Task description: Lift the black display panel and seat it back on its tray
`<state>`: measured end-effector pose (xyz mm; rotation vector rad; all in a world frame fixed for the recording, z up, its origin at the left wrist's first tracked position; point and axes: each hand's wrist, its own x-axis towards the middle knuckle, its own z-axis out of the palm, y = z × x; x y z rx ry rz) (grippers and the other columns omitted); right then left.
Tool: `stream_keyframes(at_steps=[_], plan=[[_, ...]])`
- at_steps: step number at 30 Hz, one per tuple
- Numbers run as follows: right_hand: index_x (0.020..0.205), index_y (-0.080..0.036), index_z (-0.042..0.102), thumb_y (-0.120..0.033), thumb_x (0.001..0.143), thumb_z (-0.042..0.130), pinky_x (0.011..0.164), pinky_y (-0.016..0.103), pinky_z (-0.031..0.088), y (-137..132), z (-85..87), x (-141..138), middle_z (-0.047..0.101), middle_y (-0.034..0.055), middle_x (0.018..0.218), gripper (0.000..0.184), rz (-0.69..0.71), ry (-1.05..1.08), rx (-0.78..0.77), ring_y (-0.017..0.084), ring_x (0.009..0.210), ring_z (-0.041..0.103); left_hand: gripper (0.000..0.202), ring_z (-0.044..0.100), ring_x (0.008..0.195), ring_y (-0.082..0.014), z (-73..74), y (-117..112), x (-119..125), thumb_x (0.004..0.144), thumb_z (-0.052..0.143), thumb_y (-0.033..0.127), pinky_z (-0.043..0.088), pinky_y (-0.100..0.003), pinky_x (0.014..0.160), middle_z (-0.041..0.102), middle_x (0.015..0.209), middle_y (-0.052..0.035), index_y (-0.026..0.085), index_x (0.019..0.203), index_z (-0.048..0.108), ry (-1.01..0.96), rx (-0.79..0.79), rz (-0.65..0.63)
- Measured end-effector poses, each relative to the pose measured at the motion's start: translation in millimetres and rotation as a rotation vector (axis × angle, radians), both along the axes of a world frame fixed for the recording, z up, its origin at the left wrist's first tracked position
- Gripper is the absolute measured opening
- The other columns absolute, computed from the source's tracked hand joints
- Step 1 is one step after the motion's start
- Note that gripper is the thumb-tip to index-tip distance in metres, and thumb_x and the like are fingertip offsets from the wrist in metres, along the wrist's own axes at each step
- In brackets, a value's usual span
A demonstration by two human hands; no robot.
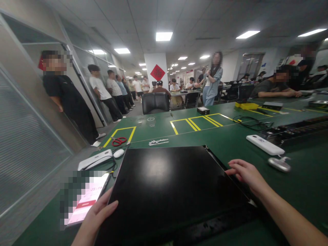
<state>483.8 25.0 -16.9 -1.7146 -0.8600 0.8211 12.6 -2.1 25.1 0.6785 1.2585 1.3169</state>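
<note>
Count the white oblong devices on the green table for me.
2. One white oblong device lies right of the black panel, beyond the right hand; the other lies off its far left corner. Others may be hidden farther away.

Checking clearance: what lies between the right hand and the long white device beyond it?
Head view: only bare green mat between the right hand, at the black panel edge, and the long white device.

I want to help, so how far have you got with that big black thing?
Done: the black panel lies flat on the green table. In hand: the left hand grips its left edge, the right hand touches its right edge. Left: nothing on it looks opened or taken apart yet; the red scissors lie untouched.
</note>
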Motion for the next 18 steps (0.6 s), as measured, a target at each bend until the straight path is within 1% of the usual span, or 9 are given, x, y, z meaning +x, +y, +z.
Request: stream_keyframes(at_steps=[2, 6, 8, 12, 14, 18], plan=[[0.086, -0.022, 0.064, -0.043, 0.065, 0.065, 0.043, 0.026, 0.031, 0, -0.2, 0, 0.077, 0.0096, 0.064, 0.030, -0.004, 0.008, -0.011, 0.010, 0.040, 0.041, 0.094, 0.079, 0.100, -0.0382, 0.3, 0, 0, 0.045, 0.100, 0.032, 0.066, -0.029, 0.065, 0.087, 0.096, -0.0041, 0.027, 0.134, 0.071, -0.011, -0.005, -0.007], [0.085, -0.023, 0.065, -0.043, 0.065, 0.065, 0.043, 0.027, 0.031, 1, -0.5, 3, 0.076, 0.0080, 0.064, 0.028, -0.001, 0.000, -0.011, 0.011, 0.040, 0.042, 0.093, 0.079, 0.098, -0.0398, 1.3, -2, 4, 0.047, 0.099, 0.028, 0.068, -0.035, 0.073, 0.086, 0.096, -0.0059, 0.026, 0.135, 0.071, 0.000, -0.033, 0.004], [0.084, -0.024, 0.064, -0.043, 0.064, 0.065, 0.043, 0.027, 0.032, 1, -1.1, 4, 0.076, 0.0074, 0.064, 0.028, -0.002, -0.005, -0.009, 0.011, 0.040, 0.042, 0.095, 0.079, 0.099, -0.0398, 0.8, -2, 6, 0.046, 0.100, 0.027, 0.068, -0.035, 0.073, 0.086, 0.096, -0.0057, 0.025, 0.136, 0.070, -0.010, -0.035, 0.000], [0.083, -0.025, 0.064, -0.043, 0.065, 0.064, 0.044, 0.028, 0.033, 1, -3.3, 6, 0.076, 0.0058, 0.063, 0.026, -0.009, -0.019, -0.003, 0.012, 0.040, 0.042, 0.105, 0.077, 0.106, -0.0414, -1.4, 0, 11, 0.039, 0.101, 0.025, 0.068, -0.034, 0.075, 0.086, 0.093, -0.0055, 0.024, 0.138, 0.068, -0.021, -0.008, 0.008], [0.083, -0.025, 0.064, -0.043, 0.066, 0.063, 0.044, 0.028, 0.033, 1, -4.0, 6, 0.076, 0.0053, 0.063, 0.026, -0.008, -0.024, 0.001, 0.012, 0.040, 0.043, 0.108, 0.077, 0.105, -0.0414, -2.1, 2, 12, 0.037, 0.102, 0.026, 0.068, -0.033, 0.073, 0.086, 0.090, -0.0050, 0.024, 0.139, 0.067, -0.002, 0.001, 0.017], [0.082, -0.024, 0.064, -0.043, 0.065, 0.063, 0.044, 0.028, 0.033, 1, -3.1, 7, 0.076, 0.0062, 0.064, 0.025, -0.004, -0.030, 0.001, 0.012, 0.040, 0.043, 0.106, 0.079, 0.097, -0.0390, -1.8, 3, 11, 0.037, 0.103, 0.033, 0.066, -0.028, 0.060, 0.086, 0.089, -0.0037, 0.026, 0.137, 0.069, 0.017, 0.015, 0.007]])
